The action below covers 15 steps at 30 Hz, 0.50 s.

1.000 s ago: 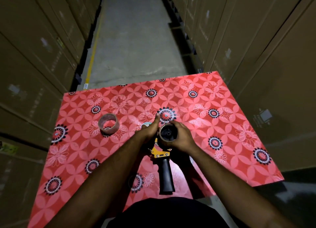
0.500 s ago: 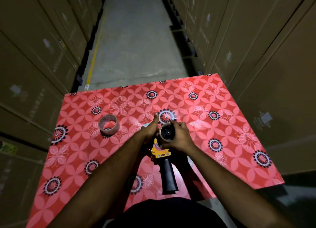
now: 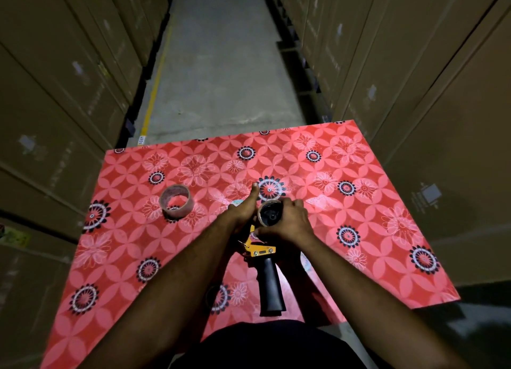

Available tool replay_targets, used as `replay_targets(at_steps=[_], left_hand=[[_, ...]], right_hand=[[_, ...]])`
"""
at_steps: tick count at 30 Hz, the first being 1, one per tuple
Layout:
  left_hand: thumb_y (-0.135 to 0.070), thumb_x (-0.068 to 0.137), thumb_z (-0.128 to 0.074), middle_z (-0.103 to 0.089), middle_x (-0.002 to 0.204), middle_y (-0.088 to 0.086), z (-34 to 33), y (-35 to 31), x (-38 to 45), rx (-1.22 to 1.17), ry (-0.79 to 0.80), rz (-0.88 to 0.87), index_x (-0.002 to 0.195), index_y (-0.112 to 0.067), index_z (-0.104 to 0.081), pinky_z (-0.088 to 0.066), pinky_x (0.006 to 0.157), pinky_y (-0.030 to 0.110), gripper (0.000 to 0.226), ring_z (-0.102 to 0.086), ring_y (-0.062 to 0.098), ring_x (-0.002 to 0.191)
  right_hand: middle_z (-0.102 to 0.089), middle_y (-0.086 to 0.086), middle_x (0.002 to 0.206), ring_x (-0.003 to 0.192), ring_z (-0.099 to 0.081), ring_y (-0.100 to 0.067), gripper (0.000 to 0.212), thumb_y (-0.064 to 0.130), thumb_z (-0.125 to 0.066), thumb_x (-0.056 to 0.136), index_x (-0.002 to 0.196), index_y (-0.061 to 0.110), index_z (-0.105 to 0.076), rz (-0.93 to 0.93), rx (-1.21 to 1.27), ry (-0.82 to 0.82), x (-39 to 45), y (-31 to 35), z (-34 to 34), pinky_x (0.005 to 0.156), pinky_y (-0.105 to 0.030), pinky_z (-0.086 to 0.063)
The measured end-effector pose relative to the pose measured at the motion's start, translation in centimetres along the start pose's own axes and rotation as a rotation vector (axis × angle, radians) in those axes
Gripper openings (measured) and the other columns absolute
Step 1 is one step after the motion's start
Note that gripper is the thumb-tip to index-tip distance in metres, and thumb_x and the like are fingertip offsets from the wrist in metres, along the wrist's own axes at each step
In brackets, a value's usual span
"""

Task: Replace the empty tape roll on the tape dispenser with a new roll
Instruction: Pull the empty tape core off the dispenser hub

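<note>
Cardboard cartons [image 3: 69, 97] wall both sides of a concrete aisle; we're working on a table under a red floral cloth [image 3: 373, 230].

Status, as we read it: swap barely started. The tape dispenser [image 3: 261, 248] sits near the front-centre of the table, yellow frame showing, black handle [image 3: 270, 288] pointing back at us. The empty tape roll [image 3: 270, 213], just a brown cardboard core by the look of it, is at the dispenser's hub with the dark hub visible through its middle. We can't tell if it's fully seated or partway off. The new roll [image 3: 175, 201] stands on edge on the cloth, left of the hands, apart from them and untouched. So left to do, by our judgement: pull the core clear, set it aside, fetch the new roll, seat it, thread the tape.

Hands:
- Right hand [image 3: 287, 224] curled around the right side of the core, fingers wrapped over its rim, thumb low near the yellow frame. Grasping, not loose.
- Left hand [image 3: 243, 212] closed on the dispenser's left side just beside the core, thumb stretched forward along it. Looks like a bracing hold; the exact contact under the palm is hidden.

A pale bluish thing pokes out behind the left hand; can't identify it.
</note>
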<state>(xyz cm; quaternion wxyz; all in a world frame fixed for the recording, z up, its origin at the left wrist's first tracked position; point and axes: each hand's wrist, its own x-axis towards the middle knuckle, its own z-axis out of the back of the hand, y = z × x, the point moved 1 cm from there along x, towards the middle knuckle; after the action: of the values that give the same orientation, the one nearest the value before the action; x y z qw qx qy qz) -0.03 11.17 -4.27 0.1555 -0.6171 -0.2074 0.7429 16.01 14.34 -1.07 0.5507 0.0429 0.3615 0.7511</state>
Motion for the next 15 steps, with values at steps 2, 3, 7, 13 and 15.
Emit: replay_targets(at_steps=[2,3,7,13,15], left_hand=[[-0.116,0.048,-0.025,-0.071,0.081,0.019,0.3,0.8,1.8,0.031,-0.03,0.058,0.138,0.01,-0.055,-0.056,0.076,0.043,0.157,-0.065,0.02,0.079],[-0.118,0.032,-0.03,-0.072,0.087,0.021,0.3,1.2,2.8,0.038,-0.047,0.074,0.157,0.006,-0.029,-0.06,0.074,0.042,0.177,-0.069,0.023,0.078],[-0.118,0.025,-0.038,-0.049,0.154,0.028,0.7,3.0,9.3,-0.1,-0.001,0.124,0.162,-0.004,-0.017,-0.046,0.105,0.07,0.179,-0.057,0.044,0.134],[-0.117,0.042,-0.022,-0.074,0.099,0.021,0.5,1.3,5.4,-0.02,0.039,0.017,0.109,0.009,-0.072,-0.05,0.098,0.051,0.15,-0.066,0.038,0.101],[-0.119,0.028,-0.028,-0.073,0.1,0.026,0.6,1.4,5.1,-0.06,0.024,0.041,0.132,0.014,-0.059,-0.053,0.096,0.052,0.171,-0.071,0.038,0.094]], right_hand=[[-0.045,-0.005,0.12,0.117,-0.053,-0.026,0.106,0.059,-0.089,0.044,0.134,0.019,-0.051,0.002,0.024,-0.035,0.0,-0.1,0.0,0.095,-0.034,-0.052],[-0.047,-0.004,0.116,0.113,-0.056,-0.024,0.102,0.057,-0.088,0.045,0.132,0.018,-0.054,0.031,0.045,-0.037,0.1,-0.4,0.0,0.092,-0.03,-0.051],[-0.054,-0.003,0.114,0.113,-0.059,-0.024,0.091,0.042,-0.092,0.058,0.137,0.015,-0.056,0.149,0.104,-0.009,0.6,-1.7,0.6,0.089,-0.02,-0.042],[-0.046,-0.008,0.122,0.116,-0.05,-0.027,0.113,0.058,-0.091,0.04,0.135,0.016,-0.048,0.092,0.047,-0.038,0.1,-0.9,-0.3,0.098,-0.036,-0.049],[-0.046,-0.003,0.114,0.109,-0.053,-0.023,0.105,0.061,-0.085,0.038,0.128,0.017,-0.053,0.103,0.072,-0.069,0.1,-0.8,-0.3,0.089,-0.028,-0.048]])
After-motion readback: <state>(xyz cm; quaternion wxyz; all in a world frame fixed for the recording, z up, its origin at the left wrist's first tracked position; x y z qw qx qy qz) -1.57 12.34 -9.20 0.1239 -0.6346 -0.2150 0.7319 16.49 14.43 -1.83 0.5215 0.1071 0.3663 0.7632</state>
